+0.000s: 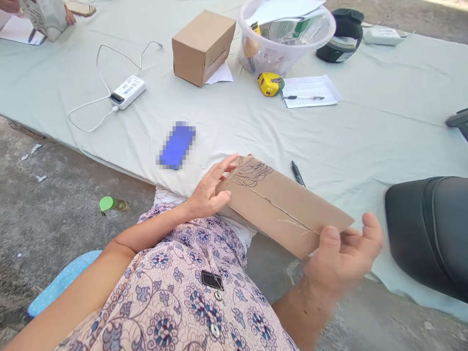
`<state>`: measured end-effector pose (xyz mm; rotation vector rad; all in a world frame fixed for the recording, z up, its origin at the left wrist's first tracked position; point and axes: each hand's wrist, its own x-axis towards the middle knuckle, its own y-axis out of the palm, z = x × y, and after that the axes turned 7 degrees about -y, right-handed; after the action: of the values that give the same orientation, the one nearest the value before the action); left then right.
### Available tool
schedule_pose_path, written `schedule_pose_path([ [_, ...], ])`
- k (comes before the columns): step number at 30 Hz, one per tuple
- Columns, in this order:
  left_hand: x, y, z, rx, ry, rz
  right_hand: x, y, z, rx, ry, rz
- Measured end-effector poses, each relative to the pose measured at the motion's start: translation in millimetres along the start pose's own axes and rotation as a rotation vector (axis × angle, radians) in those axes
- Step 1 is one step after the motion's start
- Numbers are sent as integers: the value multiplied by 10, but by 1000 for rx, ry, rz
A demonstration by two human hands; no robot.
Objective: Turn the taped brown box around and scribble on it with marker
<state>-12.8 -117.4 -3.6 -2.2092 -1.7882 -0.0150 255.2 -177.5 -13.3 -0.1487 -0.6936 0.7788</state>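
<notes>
Near edge of the cloth: a flat brown cardboard strip [281, 204] lies tilted across the person's lap, over a floral dress [197, 287], its far corner reaching above the edge of the pale green cloth [383, 126]. Black pen scribbles mark one end, and a long thin scored line runs along it.

Left hand [206, 192]: grips the strip's left end, with the thumb [224, 195] on the upper face and the fingers [224, 168] curled around the far edge.

Right hand [340, 256]: slightly blurred, holding the right end, with the thumb [331, 239] pressed on top and the other fingers [371, 234] spread beyond the edge.

Just beyond the strip: a black marker [298, 173] lies on the cloth, and a pixelated blue object [177, 145] lies further left.

Middle of the cloth: a white power bank [127, 92] with its cable, a yellow tape measure [270, 84], and a printed sheet [310, 91] with a pen on it.

Far edge of the cloth: a cardboard box [203, 48] sits on white paper, beside a translucent plastic tub [278, 48] of mixed items.

Right side: a black padded seat [427, 234] overlaps the cloth.

Far left corner: a co-worker's hand [69, 14] holds a paper bag [44, 17].

Ground: a green-capped bottle [111, 204] lies on the concrete [73, 170].
</notes>
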Motion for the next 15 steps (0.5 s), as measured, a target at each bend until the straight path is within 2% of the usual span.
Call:
schedule_pose_path([
  [4,42,-128,-68,89,-68,-101,-35,96,275,-6,8,45],
  [7,84,-162,-110,119,-113,-131,-63,126,408,24,13,60],
  [15,144,-112,-217,100,-133,-190,-79,99,401,54,-62,48],
])
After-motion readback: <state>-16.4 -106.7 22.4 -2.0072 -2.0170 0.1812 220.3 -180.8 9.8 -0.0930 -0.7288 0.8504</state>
